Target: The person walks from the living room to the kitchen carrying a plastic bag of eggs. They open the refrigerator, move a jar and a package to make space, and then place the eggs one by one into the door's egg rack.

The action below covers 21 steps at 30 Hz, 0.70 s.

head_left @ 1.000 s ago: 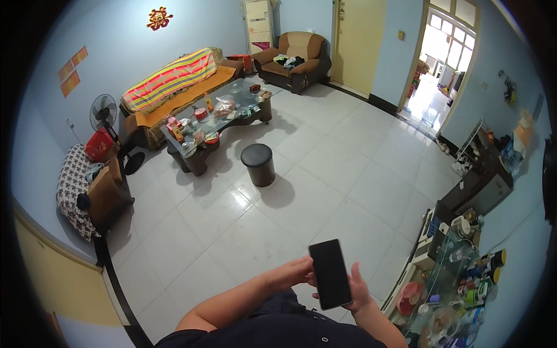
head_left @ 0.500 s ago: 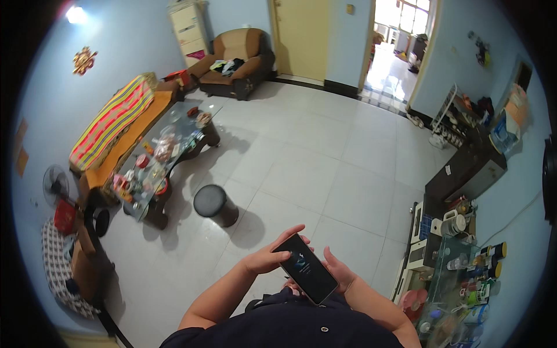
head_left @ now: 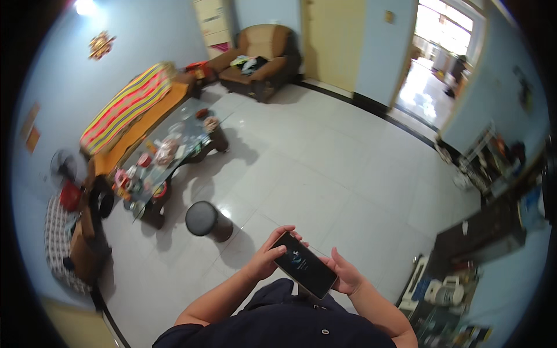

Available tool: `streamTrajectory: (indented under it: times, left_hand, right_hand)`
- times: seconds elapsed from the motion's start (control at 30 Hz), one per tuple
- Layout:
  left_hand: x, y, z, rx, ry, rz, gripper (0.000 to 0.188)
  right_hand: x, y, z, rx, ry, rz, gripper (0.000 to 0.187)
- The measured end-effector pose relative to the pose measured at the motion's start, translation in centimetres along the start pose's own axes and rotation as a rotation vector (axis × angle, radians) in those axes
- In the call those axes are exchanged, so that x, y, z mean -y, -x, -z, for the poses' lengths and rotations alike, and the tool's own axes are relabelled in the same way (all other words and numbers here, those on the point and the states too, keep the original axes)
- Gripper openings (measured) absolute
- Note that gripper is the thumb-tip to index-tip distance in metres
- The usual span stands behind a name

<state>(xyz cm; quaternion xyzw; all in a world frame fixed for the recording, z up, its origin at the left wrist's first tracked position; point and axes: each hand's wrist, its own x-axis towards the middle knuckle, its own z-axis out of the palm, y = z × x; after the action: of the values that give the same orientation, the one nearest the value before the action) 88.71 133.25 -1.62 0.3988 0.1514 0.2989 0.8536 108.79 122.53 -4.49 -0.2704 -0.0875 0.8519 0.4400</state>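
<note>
Smartphone [head_left: 304, 265]: exactly one shows in the head view, held tilted in front of the person's dark shirt [head_left: 272, 322], its dark screen lit with a small graphic. Both hands are in sight, apart, with the phone between them. The left hand [head_left: 267, 255] is clamped on its upper left end, thumb on the screen side, fingers curled round the top edge. The right hand [head_left: 347, 275] touches the lower right edge, its thumb raised clear; the phone hides most of its fingers, so I cannot tell how far they close. One round black stool [head_left: 203, 220] stands on the tiled floor [head_left: 313, 174], between the person and a cluttered glass tabletop [head_left: 187, 114]. Beyond that is one sofa [head_left: 136, 142] with one striped cover [head_left: 125, 107]. One brown armchair [head_left: 264, 40] bearing clothes stands near the closed yellow door [head_left: 333, 43]. At right, one dark cabinet [head_left: 478, 235] is blurred.
</note>
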Motion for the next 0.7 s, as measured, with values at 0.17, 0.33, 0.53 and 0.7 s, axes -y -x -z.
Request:
streamTrajectory:
  times: [0.17,0.33,0.53,0.7]
  left_hand:
    - [-0.8,-0.4,3.8,-0.172,0.003,-0.113,0.069]
    - [-7.7,0.0,8.0,-0.277,-0.086,-0.249,0.068]
    - [-13.9,2.4,16.8,-0.492,-0.227,-0.399,0.072]
    - [-20.9,3.4,23.7,-0.581,-0.359,-0.467,0.07]
  right_hand:
    - [3.7,-7.8,1.8,0.093,0.06,-0.195,0.07]
    - [8.1,-17.3,-2.0,0.271,0.084,-0.434,0.073]
    - [8.4,-31.8,-5.5,0.357,0.105,-0.659,0.071]
    - [9.5,-42.9,-11.4,0.287,0.4,-0.86,0.068]
